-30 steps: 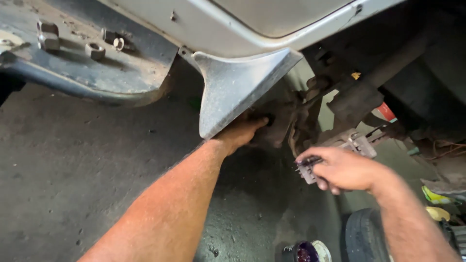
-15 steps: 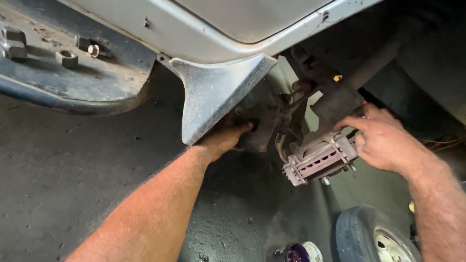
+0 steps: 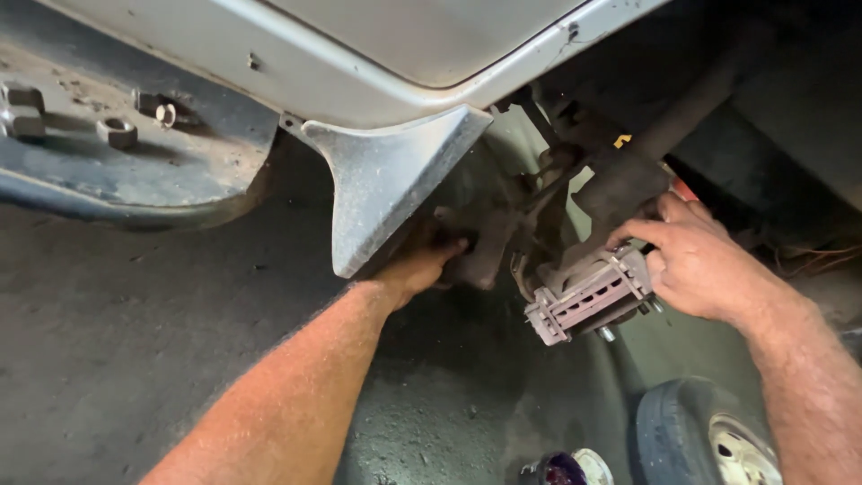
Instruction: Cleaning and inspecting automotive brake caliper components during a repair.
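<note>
I look down under a raised silver car body (image 3: 386, 54) into the wheel well. My left hand (image 3: 422, 265) reaches behind the grey mud flap (image 3: 386, 180) and grips a dark hub part (image 3: 485, 251); its fingers are partly hidden. My right hand (image 3: 696, 260) rests on the right end of a grey brake caliper (image 3: 588, 296) that hangs at the suspension, fingers curled over its top edge. A dark suspension arm (image 3: 628, 171) runs above the caliper.
A dusty blue metal beam (image 3: 117, 171) with bolts and nuts lies at the upper left. A removed wheel with tyre (image 3: 700, 440) lies at the bottom right. A small round can (image 3: 566, 469) stands on the dark concrete floor (image 3: 135, 341).
My right hand moved from a small part low down up to the brake caliper and now holds its right end. The view shifted slightly left. My left hand stayed behind the mud flap.
</note>
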